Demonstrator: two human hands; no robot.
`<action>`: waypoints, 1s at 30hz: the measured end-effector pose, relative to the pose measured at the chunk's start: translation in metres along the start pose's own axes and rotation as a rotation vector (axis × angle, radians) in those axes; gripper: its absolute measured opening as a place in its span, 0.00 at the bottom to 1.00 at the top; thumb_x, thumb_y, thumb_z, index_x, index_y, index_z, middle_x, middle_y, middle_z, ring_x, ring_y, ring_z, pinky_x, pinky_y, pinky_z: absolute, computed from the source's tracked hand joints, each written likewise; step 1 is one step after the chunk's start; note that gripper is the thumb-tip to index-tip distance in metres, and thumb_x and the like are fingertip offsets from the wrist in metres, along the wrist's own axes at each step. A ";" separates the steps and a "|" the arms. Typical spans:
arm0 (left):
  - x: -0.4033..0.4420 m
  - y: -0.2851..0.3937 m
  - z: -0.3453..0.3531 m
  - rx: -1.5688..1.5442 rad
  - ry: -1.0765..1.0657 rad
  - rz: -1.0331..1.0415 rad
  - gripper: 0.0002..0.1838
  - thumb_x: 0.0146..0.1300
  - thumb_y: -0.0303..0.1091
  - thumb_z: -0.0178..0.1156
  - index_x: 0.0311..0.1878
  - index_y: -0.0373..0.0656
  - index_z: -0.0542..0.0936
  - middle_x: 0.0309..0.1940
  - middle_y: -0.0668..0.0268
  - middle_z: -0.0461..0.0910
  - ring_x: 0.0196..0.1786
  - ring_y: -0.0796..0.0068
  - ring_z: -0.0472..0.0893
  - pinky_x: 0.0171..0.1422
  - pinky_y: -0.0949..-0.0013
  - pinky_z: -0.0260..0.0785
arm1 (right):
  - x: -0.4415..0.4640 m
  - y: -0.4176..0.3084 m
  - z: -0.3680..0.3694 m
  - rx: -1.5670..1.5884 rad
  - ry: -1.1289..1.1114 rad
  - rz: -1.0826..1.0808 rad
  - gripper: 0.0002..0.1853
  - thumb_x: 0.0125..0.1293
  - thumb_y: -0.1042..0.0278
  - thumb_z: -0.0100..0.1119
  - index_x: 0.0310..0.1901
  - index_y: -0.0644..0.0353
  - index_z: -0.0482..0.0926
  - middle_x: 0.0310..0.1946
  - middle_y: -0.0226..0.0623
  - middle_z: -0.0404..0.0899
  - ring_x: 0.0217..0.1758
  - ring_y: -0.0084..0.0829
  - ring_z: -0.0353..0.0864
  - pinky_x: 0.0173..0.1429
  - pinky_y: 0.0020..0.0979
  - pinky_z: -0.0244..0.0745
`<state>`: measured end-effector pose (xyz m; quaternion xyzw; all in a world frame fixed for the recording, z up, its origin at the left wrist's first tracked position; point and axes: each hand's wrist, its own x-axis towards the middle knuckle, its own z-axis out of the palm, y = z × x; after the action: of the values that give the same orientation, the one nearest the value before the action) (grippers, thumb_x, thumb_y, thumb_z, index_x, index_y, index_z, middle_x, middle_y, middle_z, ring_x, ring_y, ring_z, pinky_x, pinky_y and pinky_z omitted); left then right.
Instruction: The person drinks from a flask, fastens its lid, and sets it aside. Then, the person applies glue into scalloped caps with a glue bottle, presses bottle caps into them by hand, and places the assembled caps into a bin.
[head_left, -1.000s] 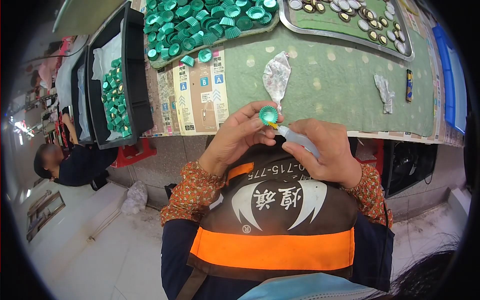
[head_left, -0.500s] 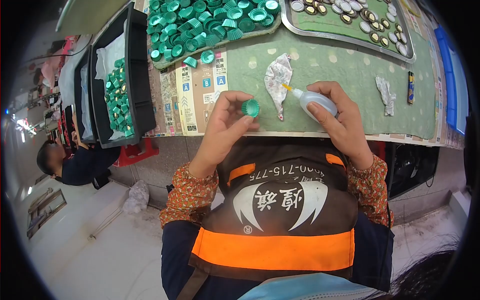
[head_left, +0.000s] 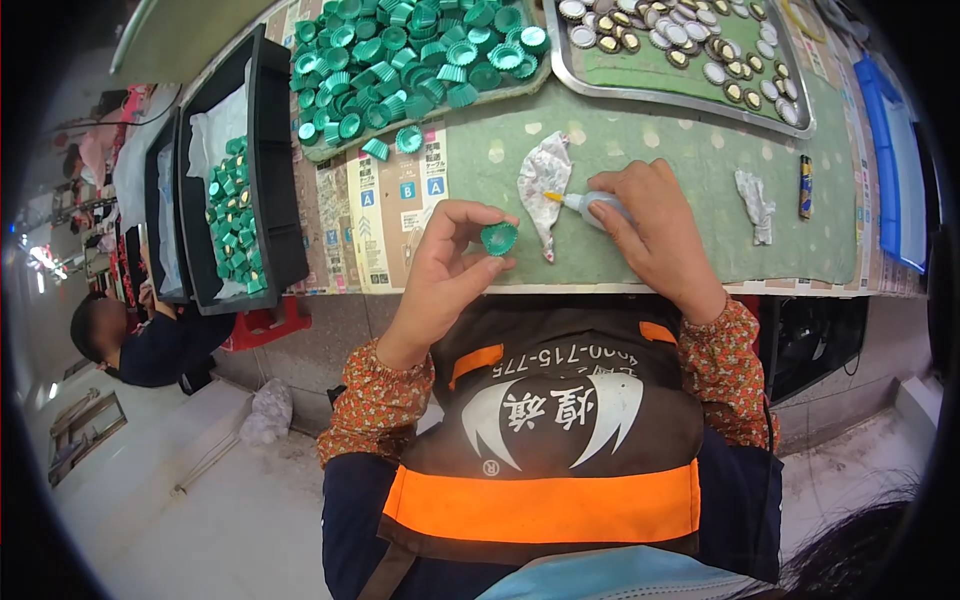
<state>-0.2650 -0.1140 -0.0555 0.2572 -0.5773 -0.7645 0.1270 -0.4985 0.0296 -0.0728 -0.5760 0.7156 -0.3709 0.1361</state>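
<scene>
Between the fingertips and thumb of my left hand is a small green fluted cap, its hollow side facing me. My right hand is closed around a translucent squeeze bottle with a yellow nozzle pointing left. That nozzle tip is over or touching a crumpled white tissue on the green mat; I cannot tell which. Most of the bottle is hidden behind my fingers. A gap separates the nozzle from the green cap.
A pile of green caps fills a tray at the back. Beside it, a metal tray holds round white-and-gold pieces. At left, a black bin contains more green pieces. Right are another crumpled tissue, a small tube and a blue tray.
My right hand has turned and brought the bottle lower, its nozzle now at the tissue. My left hand still holds the green cap, tilted slightly differently. The whole view has shifted a little.
</scene>
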 end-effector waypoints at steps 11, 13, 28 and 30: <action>0.006 -0.002 0.001 -0.122 -0.015 -0.083 0.22 0.70 0.31 0.62 0.64 0.43 0.68 0.58 0.57 0.77 0.56 0.69 0.81 0.62 0.61 0.79 | 0.043 0.063 -0.071 -0.371 0.362 0.164 0.10 0.64 0.72 0.66 0.47 0.58 0.83 0.43 0.43 0.79 0.49 0.46 0.75 0.54 0.45 0.71; 0.006 -0.002 0.002 -0.120 -0.009 -0.089 0.23 0.70 0.32 0.62 0.64 0.42 0.68 0.58 0.57 0.77 0.55 0.70 0.81 0.61 0.62 0.79 | 0.054 0.082 -0.085 -0.496 0.346 0.265 0.10 0.64 0.71 0.66 0.47 0.57 0.84 0.43 0.42 0.80 0.50 0.46 0.76 0.55 0.45 0.72; 0.005 -0.002 -0.003 -0.162 -0.045 -0.147 0.22 0.75 0.36 0.60 0.67 0.41 0.68 0.52 0.65 0.77 0.53 0.73 0.81 0.62 0.63 0.78 | 0.033 0.057 -0.085 0.262 0.230 0.464 0.08 0.68 0.71 0.64 0.44 0.66 0.84 0.31 0.29 0.82 0.34 0.20 0.76 0.42 0.25 0.72; 0.006 -0.003 -0.001 -0.161 -0.045 -0.152 0.22 0.75 0.37 0.59 0.67 0.41 0.68 0.53 0.65 0.78 0.53 0.73 0.81 0.62 0.63 0.78 | 0.013 0.052 -0.069 0.247 0.227 0.506 0.08 0.68 0.72 0.63 0.45 0.65 0.82 0.32 0.31 0.83 0.36 0.20 0.79 0.42 0.26 0.75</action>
<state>-0.2688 -0.1168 -0.0595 0.2718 -0.4958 -0.8213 0.0759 -0.5824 0.0467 -0.0581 -0.3136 0.7966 -0.4713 0.2122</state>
